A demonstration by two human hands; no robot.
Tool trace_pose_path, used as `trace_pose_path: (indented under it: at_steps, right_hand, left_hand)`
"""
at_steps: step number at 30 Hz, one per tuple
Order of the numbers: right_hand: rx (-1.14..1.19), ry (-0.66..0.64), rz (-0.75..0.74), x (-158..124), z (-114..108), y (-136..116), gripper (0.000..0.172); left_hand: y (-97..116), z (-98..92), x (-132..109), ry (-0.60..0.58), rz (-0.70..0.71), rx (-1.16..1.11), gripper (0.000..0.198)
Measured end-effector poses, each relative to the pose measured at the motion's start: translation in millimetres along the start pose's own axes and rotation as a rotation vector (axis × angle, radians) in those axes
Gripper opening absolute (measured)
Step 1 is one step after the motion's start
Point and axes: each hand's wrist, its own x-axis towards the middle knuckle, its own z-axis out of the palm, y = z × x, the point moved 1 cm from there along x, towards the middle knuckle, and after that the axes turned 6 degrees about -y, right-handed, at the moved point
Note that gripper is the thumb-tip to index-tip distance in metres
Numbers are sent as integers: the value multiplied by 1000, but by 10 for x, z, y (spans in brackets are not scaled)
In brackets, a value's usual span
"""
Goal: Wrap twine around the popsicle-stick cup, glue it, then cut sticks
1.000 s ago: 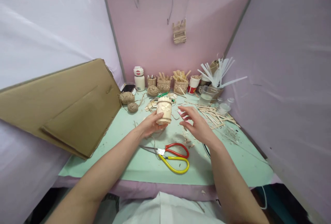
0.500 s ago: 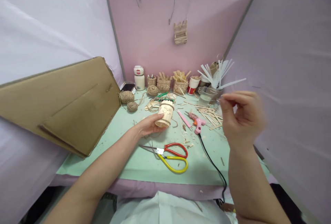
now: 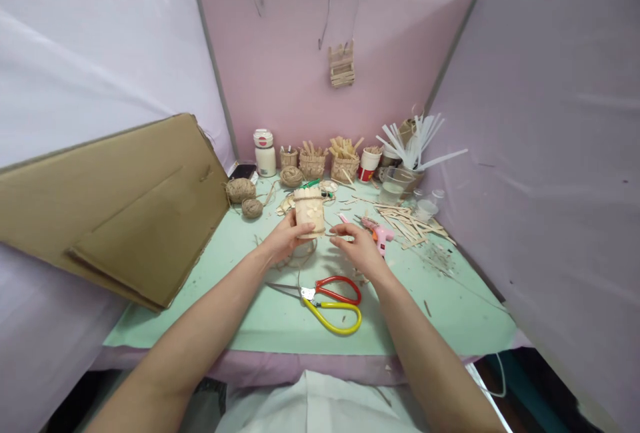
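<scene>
A small cup made of wooden sticks [image 3: 309, 212] is held upright above the green table [image 3: 260, 316]. My left hand [image 3: 284, 238] grips it from the left and below, fingers wrapped round it. My right hand [image 3: 356, 248] is just right of the cup's base, its fingertips pinched close to the lower edge; what they hold is too small to make out. Twine hangs in a loop under the cup. A pair of red and yellow scissors [image 3: 331, 298] lies in front of both hands.
A pink glue gun [image 3: 377, 230] lies right of my right hand, by loose wooden sticks [image 3: 410, 225]. Twine balls [image 3: 241, 190], a white bottle [image 3: 265, 152], stick-filled baskets [image 3: 343, 160] and cups line the back. Cardboard [image 3: 115, 200] leans at the left. Cloth walls enclose the table.
My right hand came down from the raised position at the right and now pinches beside the cup's base. My left hand has turned the cup upright and lifted it slightly.
</scene>
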Motion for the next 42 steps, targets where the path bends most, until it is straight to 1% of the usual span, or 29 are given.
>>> trace_pose_path:
  at_steps: [1,2,5,10,15,17,21,23,27,30,33,35,37,38,40,41,42]
  right_hand:
    - [49,9,26,17,26,39,16]
    - [83,16,49,29,45,65,15]
    - [153,48,82,48,59,89,19]
    - [270,122,140,66,45,115,19]
    - [333,169,156,39,29,156,25]
    - [335,177,155,12,8,169,24]
    - [317,166,169,-24,-38,197,18]
    - [307,144,182,-31,-40,209,17]
    - [303,93,205,-41,26,225,17]
    - [308,75,218,-57,84,233,20]
    - [310,59,230,-73,100,229,21]
    - [312,50,239,-81,91,216,23]
    - [316,42,249,-90,80,202,25]
    - [320,36,254,-98,77,197,26]
    - [329,20,261,-121,76,197,29]
    - [333,11,262,-136,78,204,30]
    - [337,3,261,-152,79,214,30]
  left_hand:
    - [-3,1,6,11,41,28,59]
    - [-8,-3,13,21,83,59,62]
    - [-27,-37,39,33,167,156,69]
    - [-69,-123,118,41,213,329,75]
    - [-175,-130,255,40,224,361,80]
    - [-230,-91,287,-5,205,371,79]
    - [-315,-25,284,-155,145,443,77]
    - [-328,-46,273,-179,127,515,78]
    - [-286,-184,269,-124,124,694,78]
    - [-203,-278,238,-81,126,720,81]
    - [-55,-312,146,-64,136,753,85]
    - [83,-300,59,-9,129,820,88]
    - [220,-245,-39,89,142,885,82]
    - [272,-199,-91,156,172,910,75]
    - [294,-65,-191,248,206,935,54]
    - [252,18,-235,248,190,918,43]
    - [176,106,-272,215,157,875,32]
